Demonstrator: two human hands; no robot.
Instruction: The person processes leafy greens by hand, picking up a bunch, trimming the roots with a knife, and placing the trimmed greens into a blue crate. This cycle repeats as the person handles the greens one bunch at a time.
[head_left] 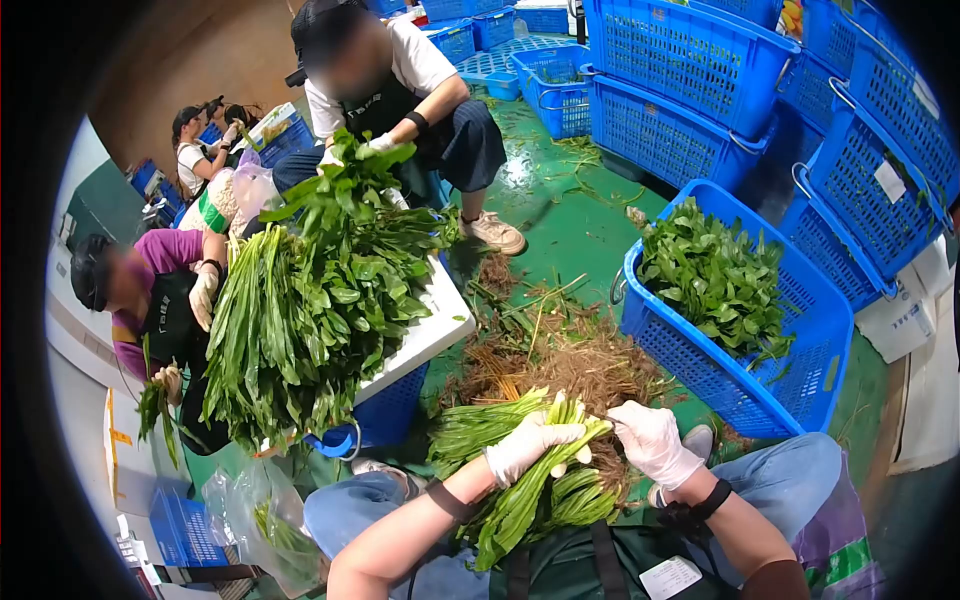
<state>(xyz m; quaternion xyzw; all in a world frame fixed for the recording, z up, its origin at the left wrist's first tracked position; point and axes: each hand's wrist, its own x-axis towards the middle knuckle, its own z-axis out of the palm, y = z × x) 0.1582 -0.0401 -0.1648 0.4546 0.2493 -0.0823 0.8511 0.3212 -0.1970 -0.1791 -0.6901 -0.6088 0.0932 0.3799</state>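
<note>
My left hand (535, 443), in a pale thin glove, is closed around a bunch of long-leaved greens (522, 510). Its pale stem ends point up and right, and the leaves hang down towards my lap. Just right of those stem ends, my right hand (655, 442), gloved too, has its fingers pinched together; what lies between the fingertips is too small to make out. More greens (470, 425) lie under and beside my left hand. Beyond both hands spreads a heap of brown roots and trimmings (590, 365) on the floor.
At right stands a blue crate (790, 370) holding leafy greens (715, 280). Stacked blue crates (680, 60) rise behind it. A white foam box (430, 335) at left carries a large pile of greens (310, 310); two co-workers (375, 80) (165, 290) sit around it. A plastic bag (280, 525) lies lower left.
</note>
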